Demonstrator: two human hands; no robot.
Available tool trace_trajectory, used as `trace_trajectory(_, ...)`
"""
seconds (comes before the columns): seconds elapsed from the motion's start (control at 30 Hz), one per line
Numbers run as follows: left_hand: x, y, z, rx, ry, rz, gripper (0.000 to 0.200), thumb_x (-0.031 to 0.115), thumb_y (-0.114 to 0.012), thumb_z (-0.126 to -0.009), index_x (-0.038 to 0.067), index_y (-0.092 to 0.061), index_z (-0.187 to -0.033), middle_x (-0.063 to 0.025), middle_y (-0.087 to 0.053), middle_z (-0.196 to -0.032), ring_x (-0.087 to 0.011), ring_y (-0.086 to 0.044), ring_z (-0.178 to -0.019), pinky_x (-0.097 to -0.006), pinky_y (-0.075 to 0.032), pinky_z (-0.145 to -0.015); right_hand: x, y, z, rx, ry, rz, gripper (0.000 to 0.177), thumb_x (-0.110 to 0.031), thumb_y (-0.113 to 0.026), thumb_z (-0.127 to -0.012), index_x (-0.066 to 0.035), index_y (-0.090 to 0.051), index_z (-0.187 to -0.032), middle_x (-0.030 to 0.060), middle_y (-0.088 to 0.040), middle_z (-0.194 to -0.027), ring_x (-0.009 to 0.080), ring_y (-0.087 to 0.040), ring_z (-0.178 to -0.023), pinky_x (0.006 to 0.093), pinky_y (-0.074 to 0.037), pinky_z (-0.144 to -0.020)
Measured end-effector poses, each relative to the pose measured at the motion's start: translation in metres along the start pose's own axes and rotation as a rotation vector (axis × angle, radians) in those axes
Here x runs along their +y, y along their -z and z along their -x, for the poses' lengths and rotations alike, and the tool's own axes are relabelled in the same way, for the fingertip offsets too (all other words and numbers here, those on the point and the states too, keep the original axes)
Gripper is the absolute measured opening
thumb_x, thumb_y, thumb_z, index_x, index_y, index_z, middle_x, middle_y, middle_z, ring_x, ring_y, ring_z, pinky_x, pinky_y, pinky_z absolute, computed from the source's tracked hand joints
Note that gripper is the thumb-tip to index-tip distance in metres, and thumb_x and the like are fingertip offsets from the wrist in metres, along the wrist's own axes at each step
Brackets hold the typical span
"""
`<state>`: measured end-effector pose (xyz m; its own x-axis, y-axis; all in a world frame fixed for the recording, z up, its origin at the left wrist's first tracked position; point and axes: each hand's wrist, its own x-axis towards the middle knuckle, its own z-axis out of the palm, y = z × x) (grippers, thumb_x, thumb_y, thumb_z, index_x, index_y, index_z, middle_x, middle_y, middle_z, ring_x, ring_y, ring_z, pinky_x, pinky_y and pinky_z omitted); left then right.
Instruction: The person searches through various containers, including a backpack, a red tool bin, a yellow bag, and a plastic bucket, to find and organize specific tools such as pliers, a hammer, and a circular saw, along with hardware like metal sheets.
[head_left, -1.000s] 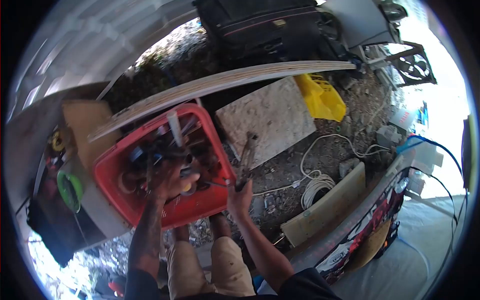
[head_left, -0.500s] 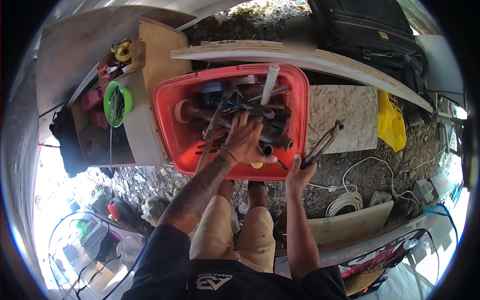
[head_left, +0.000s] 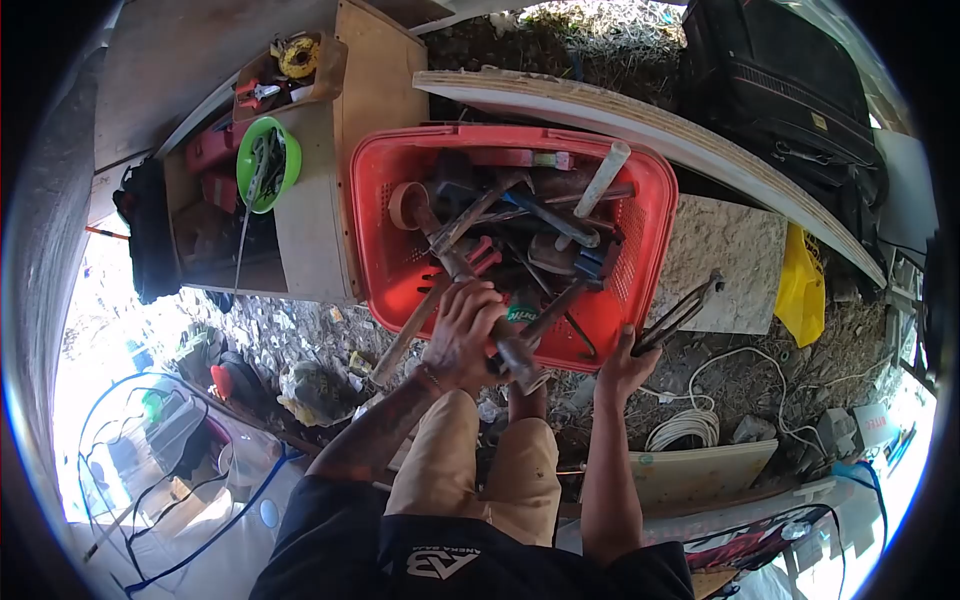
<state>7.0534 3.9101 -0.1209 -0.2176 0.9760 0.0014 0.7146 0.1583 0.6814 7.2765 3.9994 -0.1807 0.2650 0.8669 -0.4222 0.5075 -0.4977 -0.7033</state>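
My left hand [head_left: 464,330] is closed round a rusty brown pipe [head_left: 516,358] at the near side of a red plastic basket [head_left: 664,215]. The pipe slants across the basket, its near end sticking out over the rim towards my legs. My right hand [head_left: 624,372], at the basket's right front corner, grips a long dark tool with two bars [head_left: 684,318], like pincers. Inside the basket lie a hammer-like tool with a dark head [head_left: 594,262], a pale tube [head_left: 600,190] and several dark metal tools. A wooden handle [head_left: 408,335] leans out over the front left rim.
A wooden cabinet [head_left: 318,200] on the left carries a green bowl [head_left: 290,178] of metal pieces. Behind the basket runs a plywood board [head_left: 600,112]. To the right are a stone slab [head_left: 730,255], a yellow bag [head_left: 803,290] and a coiled white cable [head_left: 683,428].
My left hand has drawn back towards my body, and the pipe now slants to the front rim. My right hand keeps the two-bar tool. The view has shifted, so the basket appears further right.
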Motion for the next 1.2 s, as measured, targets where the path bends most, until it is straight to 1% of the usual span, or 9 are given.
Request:
trace_trajectory(0.47,-0.023,0.035,0.02,-0.124,-0.126,-0.061,0.072,0.028,-0.082,-0.046,0.007,-0.051,-0.106,-0.0112,-0.049,-0.107,-0.0336,-0.05,-0.107,-0.05,-0.039,-0.091,0.002,-0.001,0.001,-0.015,-0.046,-0.007,0.047,-0.024,-0.062,-0.088,0.007,-0.043,-0.117,0.0169,-0.052,-0.103,0.0246,-0.051,-0.094,0.0343,-0.04,-0.086)
trace_trajectory(0.73,-0.024,0.04,-0.036,-0.482,-0.201,0.089,0.092,0.071,-0.067,-0.058,0.005,-0.05,-0.12,-0.0159,-0.047,-0.12,-0.0359,-0.047,-0.111,-0.0499,-0.035,-0.095,-0.003,-0.001,0.002,-0.007,0.002,-0.073,0.048,-0.031,-0.064,-0.086,0.005,-0.044,-0.112,0.0148,-0.052,-0.101,0.0248,-0.051,-0.091,0.0348,-0.041,-0.085)
trace_trajectory(0.83,-0.037,0.021,-0.06,-0.568,-0.252,0.31,0.092,0.075,-0.061,-0.062,0.002,-0.052,-0.117,-0.017,-0.049,-0.117,-0.0362,-0.048,-0.111,-0.0466,-0.037,-0.095,-0.008,0.001,0.003,0.003,-0.074,0.056,0.048,-0.032,-0.065,-0.086,0.005,-0.045,-0.109,0.0142,-0.052,-0.1,0.0237,-0.05,-0.09,0.0346,-0.041,-0.084)
trace_trajectory(0.87,-0.034,0.016,-0.071,-0.465,-0.189,0.491,0.071,0.06,-0.06,-0.075,0.0,-0.054,-0.113,-0.0183,-0.052,-0.114,-0.036,-0.049,-0.11,-0.0442,-0.038,-0.094,-0.007,0.0,0.003,0.013,-0.065,0.019,0.048,-0.031,-0.066,-0.085,0.004,-0.045,-0.11,0.0143,-0.052,-0.099,0.0233,-0.05,-0.09,0.0347,-0.041,-0.082)
trace_trajectory(0.9,-0.029,0.011,-0.089,-0.474,-0.201,0.492,0.071,0.06,-0.06,-0.075,0.0,-0.054,-0.113,-0.0183,-0.052,-0.114,-0.036,-0.049,-0.11,-0.0442,-0.038,-0.094,-0.004,0.0,0.001,0.027,-0.069,0.013,0.048,-0.031,-0.066,-0.085,0.004,-0.045,-0.11,0.0143,-0.052,-0.099,0.0233,-0.05,-0.09,0.0347,-0.041,-0.082)
trace_trajectory(0.97,-0.022,-0.004,-0.132,-0.189,-0.04,0.41,0.041,0.031,-0.059,-0.083,-0.001,-0.054,-0.107,-0.0199,-0.052,-0.112,-0.0378,-0.051,-0.106,-0.0447,-0.041,-0.09,0.001,-0.002,0.003,0.021,-0.022,-0.079,0.047,-0.03,-0.066,-0.085,0.004,-0.045,-0.11,0.0137,-0.052,-0.099,0.0228,-0.05,-0.089,0.0344,-0.042,-0.081)
trace_trajectory(1.0,-0.029,-0.018,-0.15,-0.198,-0.044,0.408,0.041,0.031,-0.059,-0.083,-0.001,-0.054,-0.107,-0.0199,-0.052,-0.112,-0.0378,-0.051,-0.106,-0.0447,-0.041,-0.09,0.001,-0.002,0.004,0.026,-0.029,-0.084,0.047,-0.03,-0.066,-0.085,0.004,-0.045,-0.11,0.0137,-0.052,-0.099,0.0228,-0.05,-0.089,0.0344,-0.042,-0.081)
trace_trajectory(1.07,-0.04,-0.041,-0.181,-0.081,-0.049,0.06,0.023,0.009,-0.053,-0.082,-0.002,-0.054,-0.103,-0.0212,-0.054,-0.106,-0.0392,-0.052,-0.101,-0.0452,-0.043,-0.087,-0.002,-0.002,0.003,0.007,-0.052,-0.058,0.046,-0.027,-0.067,-0.085,0.004,-0.044,-0.11,0.013,-0.052,-0.099,0.0218,-0.05,-0.089,0.0336,-0.041,-0.082)
trace_trajectory(1.2,-0.036,-0.049,-0.195,-0.245,-0.042,0.04,0.029,0.009,-0.055,-0.079,-0.001,-0.051,-0.106,-0.0189,-0.057,-0.096,-0.0362,-0.055,-0.095,-0.0405,-0.042,-0.086,-0.01,-0.003,0.006,0.036,-0.131,-0.068,0.042,-0.022,-0.067,-0.085,0.004,-0.044,-0.11,0.0124,-0.052,-0.099,0.0202,-0.05,-0.088,0.0318,-0.042,-0.081)
